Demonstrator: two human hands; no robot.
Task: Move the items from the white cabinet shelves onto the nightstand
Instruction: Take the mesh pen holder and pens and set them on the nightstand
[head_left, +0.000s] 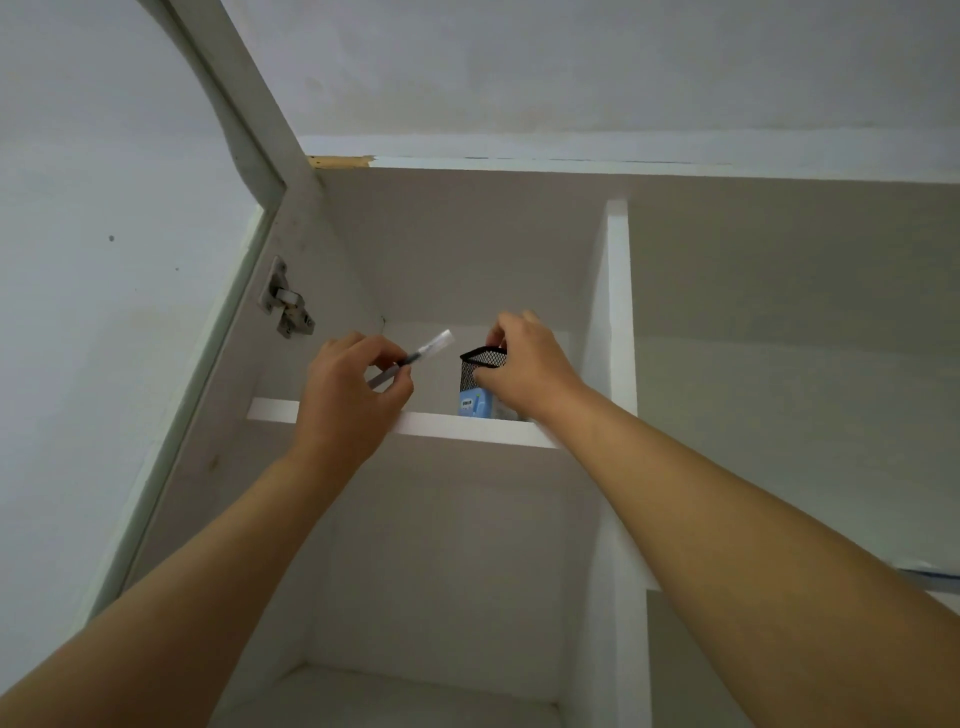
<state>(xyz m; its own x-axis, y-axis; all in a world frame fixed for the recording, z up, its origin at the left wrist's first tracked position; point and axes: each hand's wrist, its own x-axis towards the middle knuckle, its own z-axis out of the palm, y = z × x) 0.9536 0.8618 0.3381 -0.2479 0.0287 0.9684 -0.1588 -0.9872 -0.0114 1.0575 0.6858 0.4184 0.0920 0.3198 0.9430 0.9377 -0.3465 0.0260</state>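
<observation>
Inside mesh cup (480, 369): blue box (475, 402).

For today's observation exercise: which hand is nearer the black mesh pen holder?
Right. The right hand grips the black mesh pen holder at its rim; the left hand is apart, to its left, holding a pen.

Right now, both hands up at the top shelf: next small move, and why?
Probably lift the black mesh pen cup clear of the white shelf edge. The right hand already pinches its rim, the left hand already holds the clear-capped pen, and the cup still stands behind the edge.
</observation>
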